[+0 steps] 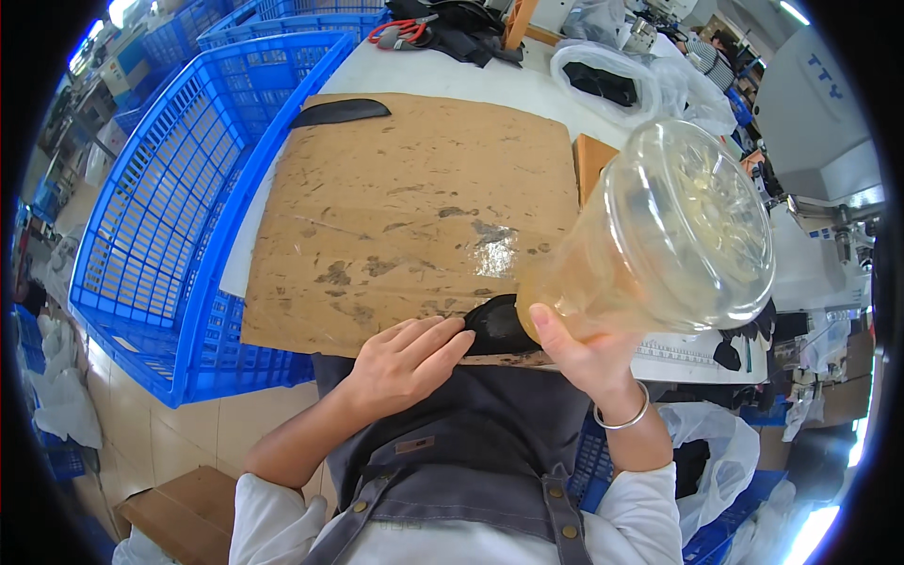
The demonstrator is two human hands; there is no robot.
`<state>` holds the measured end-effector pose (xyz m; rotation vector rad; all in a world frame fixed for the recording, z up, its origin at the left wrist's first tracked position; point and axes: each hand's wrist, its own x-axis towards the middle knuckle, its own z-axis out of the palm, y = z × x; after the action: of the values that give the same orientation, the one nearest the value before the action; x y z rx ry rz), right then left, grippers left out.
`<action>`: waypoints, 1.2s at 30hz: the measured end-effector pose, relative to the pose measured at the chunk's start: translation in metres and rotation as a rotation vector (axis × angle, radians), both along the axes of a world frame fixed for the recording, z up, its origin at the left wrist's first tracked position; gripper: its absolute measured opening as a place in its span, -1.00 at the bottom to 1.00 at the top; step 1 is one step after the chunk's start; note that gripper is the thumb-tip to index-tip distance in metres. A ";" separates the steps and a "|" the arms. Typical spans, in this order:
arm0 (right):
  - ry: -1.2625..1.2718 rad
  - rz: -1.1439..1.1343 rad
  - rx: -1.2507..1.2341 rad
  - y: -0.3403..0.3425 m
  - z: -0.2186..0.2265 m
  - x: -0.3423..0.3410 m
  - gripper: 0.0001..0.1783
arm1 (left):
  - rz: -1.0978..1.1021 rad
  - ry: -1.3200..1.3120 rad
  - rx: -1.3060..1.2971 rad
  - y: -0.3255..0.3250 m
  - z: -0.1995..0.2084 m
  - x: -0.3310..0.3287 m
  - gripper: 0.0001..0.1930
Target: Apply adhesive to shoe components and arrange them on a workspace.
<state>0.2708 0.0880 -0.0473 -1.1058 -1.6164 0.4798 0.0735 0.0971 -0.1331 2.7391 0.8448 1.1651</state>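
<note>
My right hand (593,353) is closed around a clear plastic bottle (603,250) with a pale yellowish content. The bottle is upturned and tilted, its round base toward me and its lower end at a curved black piece (496,328); whether they touch is hard to tell. That piece lies at the near edge of a stained brown cardboard sheet (414,202). My left hand (407,365) lies flat with fingers stretched, the fingertips on the piece's left end. Another curved black piece (341,111) rests at the sheet's far left corner.
Left of the white table stands a large blue plastic basket (202,226). Red-handled scissors (400,34) and black scraps (461,28) lie at the back. A plastic bag (603,80) with black material sits far right. A ruler (678,348) shows beside my right hand.
</note>
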 end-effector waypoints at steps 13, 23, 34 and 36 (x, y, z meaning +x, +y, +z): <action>-0.234 -0.379 0.075 -0.031 -0.008 0.078 -0.59 | -0.016 -0.024 -0.013 0.010 0.018 0.007 -0.81; -0.187 -0.104 0.165 -0.033 -0.005 0.033 -0.19 | -0.078 0.015 -0.023 0.018 0.016 0.007 -0.83; -0.301 -0.067 0.135 -0.028 -0.046 0.033 -0.45 | -0.093 0.038 -0.010 0.020 0.018 0.010 -0.82; -0.282 -0.136 -0.030 -0.046 -0.051 0.057 -0.41 | -0.091 0.046 -0.003 0.020 0.018 0.009 -0.82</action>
<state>0.3283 0.0424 -0.0979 -1.3431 -1.7654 0.2677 0.0828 0.1173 -0.1151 2.7799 0.7176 1.0874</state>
